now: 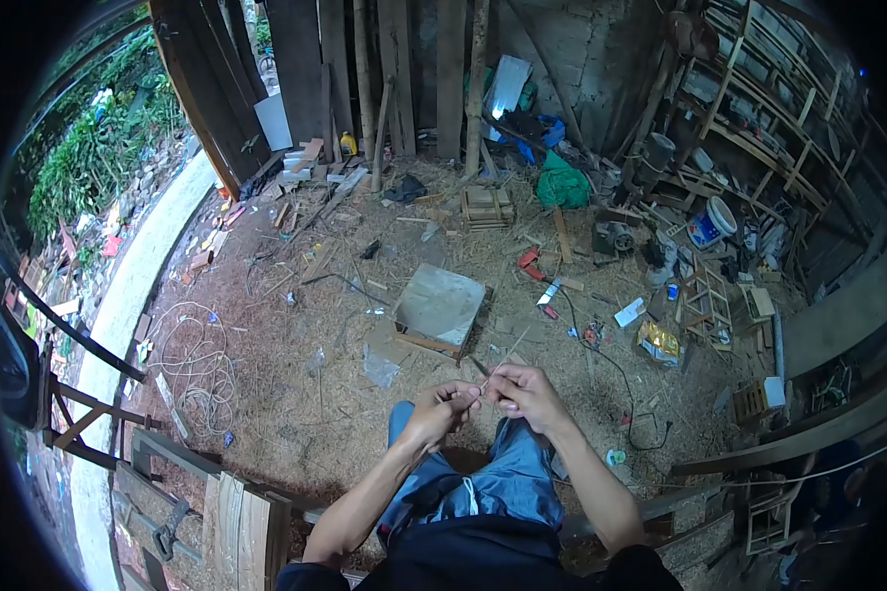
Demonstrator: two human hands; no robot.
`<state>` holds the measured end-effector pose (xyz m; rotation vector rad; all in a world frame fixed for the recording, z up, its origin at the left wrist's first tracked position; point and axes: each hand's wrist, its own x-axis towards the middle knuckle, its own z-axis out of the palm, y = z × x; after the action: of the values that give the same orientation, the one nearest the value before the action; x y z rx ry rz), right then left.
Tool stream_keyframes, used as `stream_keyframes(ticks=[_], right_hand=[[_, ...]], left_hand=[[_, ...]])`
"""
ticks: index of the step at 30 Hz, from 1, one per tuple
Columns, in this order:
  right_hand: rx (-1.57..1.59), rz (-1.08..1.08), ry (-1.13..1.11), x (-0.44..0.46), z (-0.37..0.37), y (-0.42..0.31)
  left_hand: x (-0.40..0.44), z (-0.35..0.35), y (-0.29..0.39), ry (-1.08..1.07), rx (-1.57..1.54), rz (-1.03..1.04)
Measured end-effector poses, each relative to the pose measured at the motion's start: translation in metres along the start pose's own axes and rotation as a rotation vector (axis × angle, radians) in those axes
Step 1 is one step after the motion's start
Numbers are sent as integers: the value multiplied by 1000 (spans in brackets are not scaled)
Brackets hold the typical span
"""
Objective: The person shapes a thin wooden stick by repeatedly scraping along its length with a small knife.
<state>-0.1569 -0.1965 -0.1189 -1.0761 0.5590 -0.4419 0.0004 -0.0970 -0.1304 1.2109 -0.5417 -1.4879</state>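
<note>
My left hand (444, 410) and my right hand (522, 396) meet above my lap, fingers closed in a pinch. Between them runs a thin, pale stick (514, 348), slanting up and away past my right fingers. The left fingertips pinch its near end, and the right fingers close round it a little farther along. A dark, narrow, pointed piece (478, 365) shows beside the right fingers; I cannot tell whether it is held or lies behind. On the ground beyond my hands stands a low box with a square grey top (442, 303).
A red power tool (530, 263) with a dark cord lies right of the box. Loose rope (202, 369) coils at left. Wooden frames (708, 305), a bucket (712, 224) and a green bag (563, 181) stand farther off. Shavings and scraps cover the floor.
</note>
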Motion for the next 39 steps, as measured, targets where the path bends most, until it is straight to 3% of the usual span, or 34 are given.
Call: stream_keyframes(ticks=[4, 6, 13, 15, 20, 25, 27, 30, 32, 37, 39], right_hand=[[-9, 42, -20, 8, -20, -1], [5, -13, 158, 11, -34, -14], [25, 102, 53, -1, -5, 2], [83, 110, -25, 0, -5, 2], [-1, 107, 25, 3, -13, -6], [-100, 42, 155, 11, -28, -7], [-132, -34, 363, 17, -64, -15], [-63, -49, 431, 10, -99, -33], [-76, -42, 351, 6, -86, -31], [-20, 6, 141, -1, -20, -18], [37, -1, 77, 1, -12, -11]], left_hand=[[-6, -1, 0, -21, -19, -31], [-16, 1, 7, 5, 60, -30], [-3, 7, -10, 95, 160, 151], [-1, 6, -12, 84, 125, 141], [-3, 9, -4, 62, 104, 120], [-6, 7, -3, 91, 213, 140], [-10, -4, -14, 84, 192, 135], [-18, -15, -10, 104, 189, 102], [-15, -16, -10, 126, 203, 75], [-3, 0, -15, 203, 390, 321], [-5, 3, -13, 212, 456, 324]])
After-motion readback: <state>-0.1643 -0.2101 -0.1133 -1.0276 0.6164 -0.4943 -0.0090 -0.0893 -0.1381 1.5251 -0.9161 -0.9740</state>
